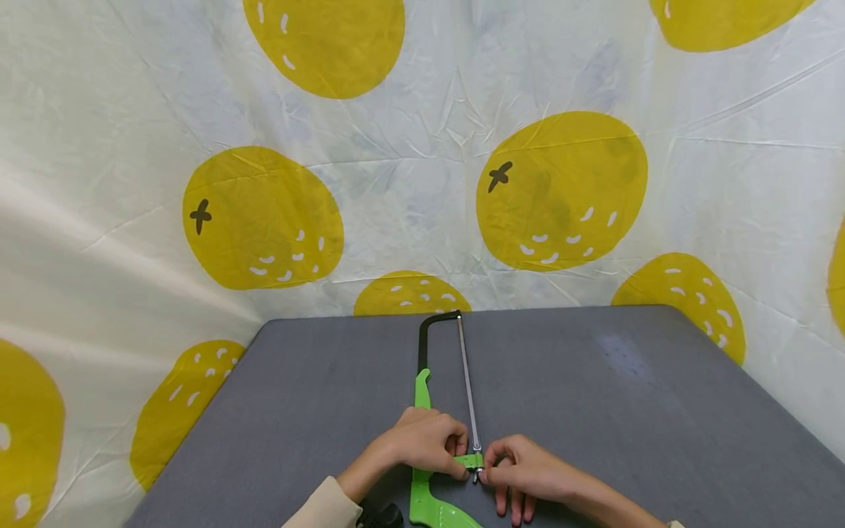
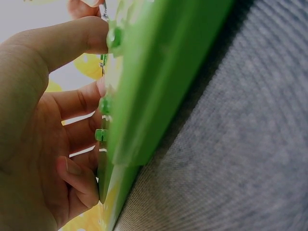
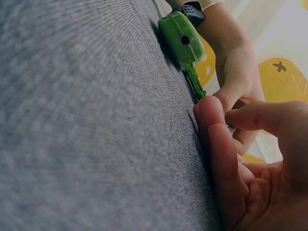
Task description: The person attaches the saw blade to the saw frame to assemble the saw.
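A hacksaw (image 1: 422,392) with a green handle and black front frame lies on the grey table, its handle end nearest me. The silver blade (image 1: 467,389) runs along its right side. My left hand (image 1: 425,441) grips the short green arm at the blade's near end between thumb and fingers. My right hand (image 1: 528,469) pinches the small metal wing nut (image 1: 475,477) at that end, its other fingers hanging loosely. In the left wrist view the green frame (image 2: 149,86) fills the middle. The right wrist view shows the green handle end (image 3: 180,38); the fingers mostly hide the nut.
The grey padded table (image 1: 317,411) extends around the saw, its far edge meeting a white cloth (image 1: 409,205) printed with yellow fruit. A black device (image 1: 389,515) is on the left wrist, near the saw handle.
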### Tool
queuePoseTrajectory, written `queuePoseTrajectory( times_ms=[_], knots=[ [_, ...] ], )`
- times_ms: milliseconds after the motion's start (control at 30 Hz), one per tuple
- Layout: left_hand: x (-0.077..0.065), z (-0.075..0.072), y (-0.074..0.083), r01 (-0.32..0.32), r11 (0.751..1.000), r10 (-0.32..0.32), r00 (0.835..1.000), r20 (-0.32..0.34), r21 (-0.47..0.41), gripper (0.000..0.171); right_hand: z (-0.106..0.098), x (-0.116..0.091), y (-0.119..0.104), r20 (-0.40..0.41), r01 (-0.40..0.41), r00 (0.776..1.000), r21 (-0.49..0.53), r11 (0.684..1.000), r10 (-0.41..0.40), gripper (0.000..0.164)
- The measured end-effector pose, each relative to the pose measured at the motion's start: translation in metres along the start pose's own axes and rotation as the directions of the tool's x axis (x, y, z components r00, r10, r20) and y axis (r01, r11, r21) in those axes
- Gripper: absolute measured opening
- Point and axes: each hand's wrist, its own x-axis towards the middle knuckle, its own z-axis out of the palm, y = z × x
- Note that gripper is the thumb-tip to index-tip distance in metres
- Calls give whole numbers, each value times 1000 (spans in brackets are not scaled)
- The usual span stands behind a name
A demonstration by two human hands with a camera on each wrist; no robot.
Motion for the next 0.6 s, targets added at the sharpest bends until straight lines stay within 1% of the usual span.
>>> queuePoseTrajectory(
  times_ms=[300, 600],
  knots=[
    [0, 0, -1, -2, 1000, 2, 1000, -2, -4, 25, -1, 1, -2, 34, 12, 999, 32, 999, -13, 20],
    [0, 0, -2, -1, 1000, 1, 1000, 1, -25, 26, -1, 1, -2, 41, 10, 999, 45, 999, -12, 19]
  ],
)
